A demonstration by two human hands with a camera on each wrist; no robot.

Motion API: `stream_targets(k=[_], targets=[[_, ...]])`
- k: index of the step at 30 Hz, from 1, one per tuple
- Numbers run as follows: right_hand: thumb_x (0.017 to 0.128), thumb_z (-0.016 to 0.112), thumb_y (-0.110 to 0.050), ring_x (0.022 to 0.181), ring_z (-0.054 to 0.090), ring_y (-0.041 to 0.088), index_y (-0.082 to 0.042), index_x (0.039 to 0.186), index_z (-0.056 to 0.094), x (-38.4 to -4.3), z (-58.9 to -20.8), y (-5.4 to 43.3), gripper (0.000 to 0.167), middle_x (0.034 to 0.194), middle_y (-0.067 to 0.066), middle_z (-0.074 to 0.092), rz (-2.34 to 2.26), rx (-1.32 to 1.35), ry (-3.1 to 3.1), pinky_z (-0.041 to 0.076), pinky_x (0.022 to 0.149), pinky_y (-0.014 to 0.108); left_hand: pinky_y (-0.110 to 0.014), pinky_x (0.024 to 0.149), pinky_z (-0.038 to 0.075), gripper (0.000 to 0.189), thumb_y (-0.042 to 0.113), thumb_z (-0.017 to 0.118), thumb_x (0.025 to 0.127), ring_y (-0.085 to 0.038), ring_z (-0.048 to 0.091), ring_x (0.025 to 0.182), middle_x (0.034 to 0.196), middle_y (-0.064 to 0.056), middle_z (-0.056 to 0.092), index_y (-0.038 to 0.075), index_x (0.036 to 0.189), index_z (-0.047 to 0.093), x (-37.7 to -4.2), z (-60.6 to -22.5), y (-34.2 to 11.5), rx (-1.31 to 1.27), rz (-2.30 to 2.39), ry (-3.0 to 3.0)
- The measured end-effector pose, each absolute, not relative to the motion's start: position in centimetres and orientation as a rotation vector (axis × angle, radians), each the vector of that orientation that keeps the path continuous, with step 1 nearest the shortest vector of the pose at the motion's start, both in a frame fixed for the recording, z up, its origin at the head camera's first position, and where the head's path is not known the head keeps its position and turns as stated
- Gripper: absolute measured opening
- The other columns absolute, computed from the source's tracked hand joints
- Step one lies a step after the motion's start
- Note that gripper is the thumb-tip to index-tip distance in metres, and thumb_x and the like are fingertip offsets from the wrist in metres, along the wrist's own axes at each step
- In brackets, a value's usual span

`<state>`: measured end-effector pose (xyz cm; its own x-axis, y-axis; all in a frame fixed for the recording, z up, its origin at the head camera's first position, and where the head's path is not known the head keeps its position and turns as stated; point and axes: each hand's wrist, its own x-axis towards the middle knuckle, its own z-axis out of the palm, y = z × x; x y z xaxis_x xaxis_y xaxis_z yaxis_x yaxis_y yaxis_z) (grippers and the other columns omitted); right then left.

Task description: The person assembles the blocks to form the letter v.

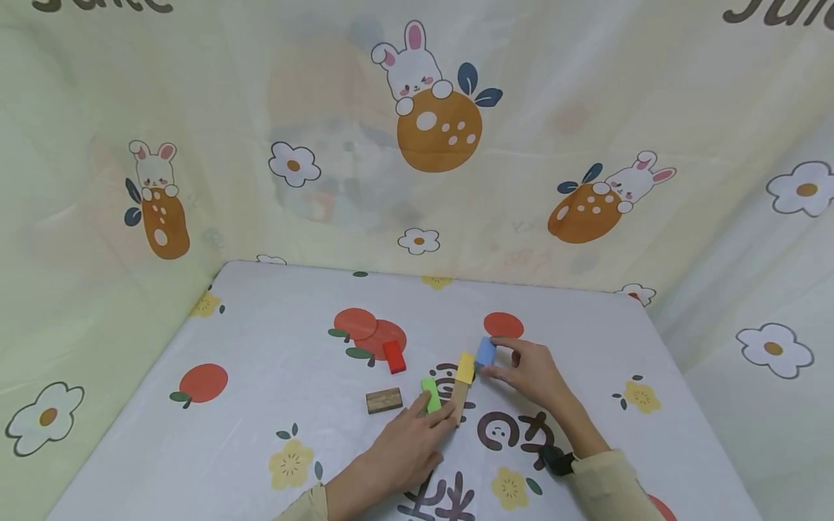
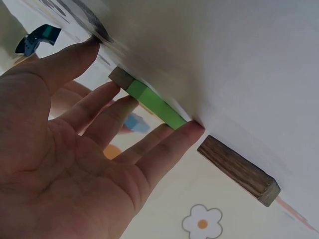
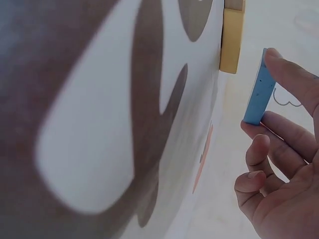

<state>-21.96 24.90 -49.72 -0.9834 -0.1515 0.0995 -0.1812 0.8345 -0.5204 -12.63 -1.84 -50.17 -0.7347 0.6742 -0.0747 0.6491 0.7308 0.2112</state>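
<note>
My right hand (image 1: 531, 375) pinches a blue block (image 1: 485, 352) by its two ends, thumb on one side and fingers on the other. In the right wrist view the blue block (image 3: 259, 92) looks lifted off the cloth, beside the yellow block (image 3: 232, 42). The yellow block and a light wooden block (image 1: 460, 396) lie end to end in a row. My left hand (image 1: 404, 447) has its fingers extended. Their tips touch the green block (image 2: 155, 103) and the light wooden block; the palm faces the left wrist camera, holding nothing.
A dark wooden block (image 1: 384, 400) lies left of the green block, and a red block (image 1: 394, 357) lies farther back. The table cloth (image 1: 274, 391) carries printed fruit, flowers and lettering. Patterned curtains (image 1: 339, 217) hang behind and at both sides.
</note>
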Motion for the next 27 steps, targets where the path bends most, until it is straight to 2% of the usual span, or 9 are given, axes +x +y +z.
stream_targets(k=[14, 27], targets=[[0.081, 0.092, -0.037, 0.066, 0.042, 0.014, -0.01, 0.136, 0.072, -23.8, -50.5, 24.4, 0.064, 0.067, -0.001, 0.043, 0.837, 0.316, -2.914, 0.032, 0.056, 0.023, -0.045, 0.113, 0.055, 0.065, 0.035, 0.077, 0.097, -0.035, 0.045, 0.155, 0.167, 0.008, 0.047, 0.028, 0.156, 0.052, -12.6, -50.2, -2.0, 1.054, 0.247, 2.776], [0.084, 0.09, -0.038, 0.071, 0.047, 0.016, -0.01, 0.138, 0.071, -25.0, -50.5, 24.0, 0.063, 0.085, 0.003, 0.065, 0.805, 0.327, -2.954, 0.037, 0.06, 0.025, -0.044, 0.112, 0.056, 0.064, 0.035, 0.077, 0.097, -0.036, 0.046, 0.155, 0.167, 0.008, 0.047, 0.028, 0.156, 0.052, -12.6, -50.1, -1.9, 1.063, 0.257, 2.782]])
